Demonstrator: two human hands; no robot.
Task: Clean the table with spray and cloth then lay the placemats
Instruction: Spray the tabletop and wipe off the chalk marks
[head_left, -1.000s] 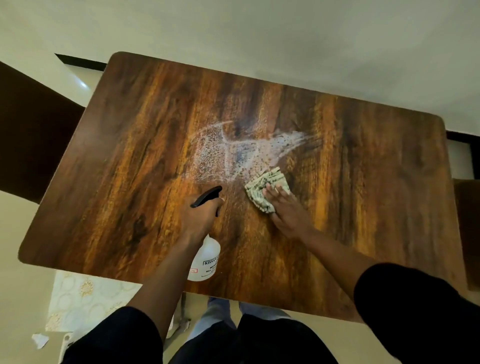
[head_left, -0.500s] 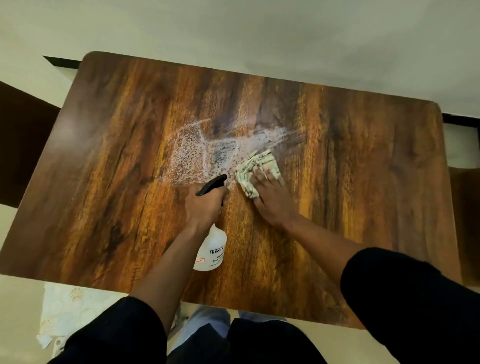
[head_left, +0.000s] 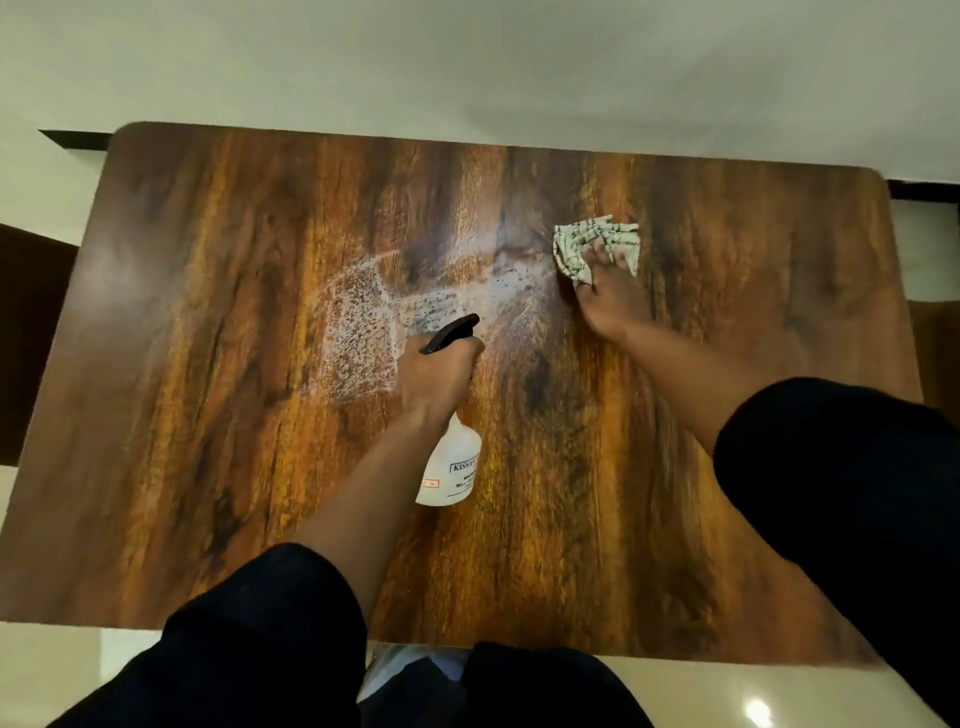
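A pale-walled room with glossy light flooring around a dark wood-grain table.

The wall (head_left: 467, 67) fills the top of the view, plain off-white with soft shadow across it. A dark skirting (head_left: 72, 139) runs along its foot, showing at the left and again at the far right. The floor (head_left: 779, 696) is pale and shiny, with a bright spot of reflected light (head_left: 757, 711) near the bottom right. Dark brown furniture (head_left: 31, 332), perhaps chairs, sits beside the left edge of the table (head_left: 208, 467), and more shows at the right edge; what it is cannot be told.
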